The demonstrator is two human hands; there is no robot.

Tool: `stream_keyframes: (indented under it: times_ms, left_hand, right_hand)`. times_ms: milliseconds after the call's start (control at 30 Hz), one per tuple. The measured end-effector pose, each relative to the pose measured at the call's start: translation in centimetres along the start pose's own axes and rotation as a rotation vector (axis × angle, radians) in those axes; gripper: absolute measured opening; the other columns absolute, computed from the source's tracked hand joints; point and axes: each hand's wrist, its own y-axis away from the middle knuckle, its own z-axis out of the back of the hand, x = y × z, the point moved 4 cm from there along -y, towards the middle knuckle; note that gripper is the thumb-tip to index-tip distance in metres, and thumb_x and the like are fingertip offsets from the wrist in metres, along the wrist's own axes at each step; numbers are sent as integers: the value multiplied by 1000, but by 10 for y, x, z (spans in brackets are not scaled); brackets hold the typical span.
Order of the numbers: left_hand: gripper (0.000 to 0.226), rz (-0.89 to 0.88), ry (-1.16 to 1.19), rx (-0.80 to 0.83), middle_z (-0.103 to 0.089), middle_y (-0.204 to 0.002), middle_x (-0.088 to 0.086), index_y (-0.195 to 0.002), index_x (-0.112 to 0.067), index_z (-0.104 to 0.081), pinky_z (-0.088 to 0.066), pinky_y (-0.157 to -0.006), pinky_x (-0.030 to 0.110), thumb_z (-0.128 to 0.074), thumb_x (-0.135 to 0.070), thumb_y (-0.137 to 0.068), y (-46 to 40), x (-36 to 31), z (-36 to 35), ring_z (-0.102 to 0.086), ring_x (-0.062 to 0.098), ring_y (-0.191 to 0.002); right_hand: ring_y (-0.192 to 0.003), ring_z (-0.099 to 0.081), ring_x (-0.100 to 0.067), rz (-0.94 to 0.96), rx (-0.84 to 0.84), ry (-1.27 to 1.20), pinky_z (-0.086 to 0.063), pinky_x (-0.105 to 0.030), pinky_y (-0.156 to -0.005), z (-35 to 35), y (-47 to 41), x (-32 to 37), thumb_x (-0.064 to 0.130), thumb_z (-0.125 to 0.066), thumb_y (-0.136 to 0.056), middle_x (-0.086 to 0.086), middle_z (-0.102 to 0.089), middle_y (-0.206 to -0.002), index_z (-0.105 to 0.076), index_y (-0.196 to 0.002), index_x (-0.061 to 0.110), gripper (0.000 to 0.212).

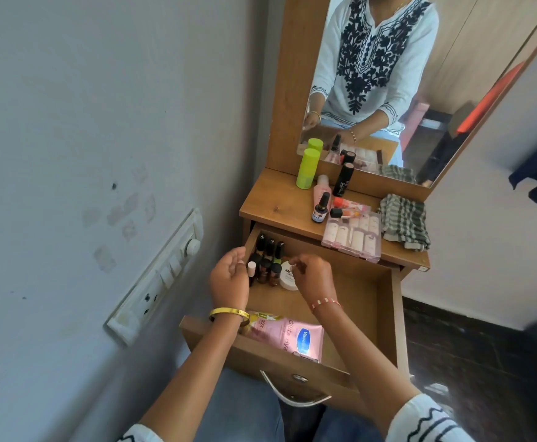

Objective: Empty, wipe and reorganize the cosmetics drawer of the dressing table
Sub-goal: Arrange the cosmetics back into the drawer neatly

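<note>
While the drawer (385, 301) stands pulled out toward the person, a curved metal handle (292, 395) shows on its near front panel. Just inside the near wall, a pink Vaseline pouch (288, 334) lies flat on the drawer floor. Both forearms reach over this pouch; the left wrist carries a yellow bangle (229, 314) and the right wrist a thin bracelet (326, 304).

The left hand (229, 280) is in the far-left corner of the drawer, its grip loosely curled beside a small bottle with a pale cap (251, 268); whether it grasps that bottle cannot be told. The right hand (313, 275) hovers over a white jar (288, 277), fingers bent; contact cannot be told. Between the hands stands a cluster of dark nail polish bottles (268, 260).

Farther off, on the tabletop (276, 205), rest a clear box of small items (353, 236), a dark dropper bottle (320, 208), a black tube (343, 180) and a green bottle (307, 169). A checked cloth (404, 223) lies at the right. The mirror (452, 90) stands behind.
</note>
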Motion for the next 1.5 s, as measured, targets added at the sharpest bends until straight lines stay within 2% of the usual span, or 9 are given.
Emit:
stream_keyframes:
  times_ms: [67, 167, 300, 533, 800, 1000, 1400, 1500]
  left_hand:
    - [33, -26, -7, 11, -64, -106, 0, -113, -8, -62, -39, -63, -6, -46, 2, -86, 3, -2, -1, -56, 6, -93]
    - [33, -46, -48, 24, -66, -111, 4, -113, -8, -62, -38, -62, -7, -46, 0, -86, 5, -2, -2, -56, 7, -95]
    - [32, -34, -52, 34, -66, -113, 7, -113, -7, -62, -39, -64, -7, -48, 1, -85, 5, -2, 0, -57, 8, -94]
    - [30, -7, -46, 32, -66, -112, 6, -113, -8, -63, -42, -61, -3, -50, 0, -86, 4, -1, 1, -57, 7, -93]
    - [31, -3, -65, 35, -66, -113, 9, -113, -5, -62, -39, -60, -7, -50, 1, -86, 4, -1, -1, -56, 9, -94]
    - [31, 8, -58, 49, -65, -114, 7, -114, -7, -62, -41, -59, -4, -51, 0, -85, 4, -1, 0, -56, 7, -94]
    - [32, 12, -56, 47, -66, -113, 7, -113, -7, -63, -41, -61, -2, -50, 1, -85, 4, -1, -1, -56, 7, -94]
    - [31, -4, -58, 42, -66, -112, 7, -112, -7, -63, -42, -61, -3, -50, 0, -85, 4, -1, 0, -57, 8, -93]
  right_hand:
    - [-105, -56, -22, -42, 37, 117, -44, -25, -87, -2, 3, -15, 11, -59, -87, -10, -62, -113, -64, -111, 11, 25]
    - [-117, -47, -25, -57, 98, 207, -39, -27, -97, -7, 2, -25, 15, -62, -84, -11, -54, -125, -55, -124, 13, 41]
    - [-121, -42, -29, -18, 221, 311, -40, -33, -98, -20, -3, -22, 21, -65, -82, -11, -47, -130, -44, -132, 14, 54]
    - [-122, -43, -30, -29, 289, 344, -39, -34, -99, -30, -7, -23, 22, -64, -83, -13, -47, -133, -40, -134, 14, 57]
    - [-122, -45, -28, -38, 274, 307, -41, -32, -99, -29, -9, -26, 18, -65, -82, -14, -47, -132, -43, -133, 11, 56]
    - [-120, -50, -27, -34, 268, 282, -42, -31, -98, -29, -14, -23, 15, -64, -83, -14, -51, -130, -47, -129, 9, 49]
    - [-117, -50, -27, -74, 294, 213, -46, -35, -96, -25, -13, -25, 20, -71, -77, -14, -53, -127, -47, -126, 10, 55]
    - [-120, -47, -28, -66, 211, 228, -44, -33, -98, -17, -12, -18, 17, -68, -80, -13, -51, -129, -49, -127, 11, 51]
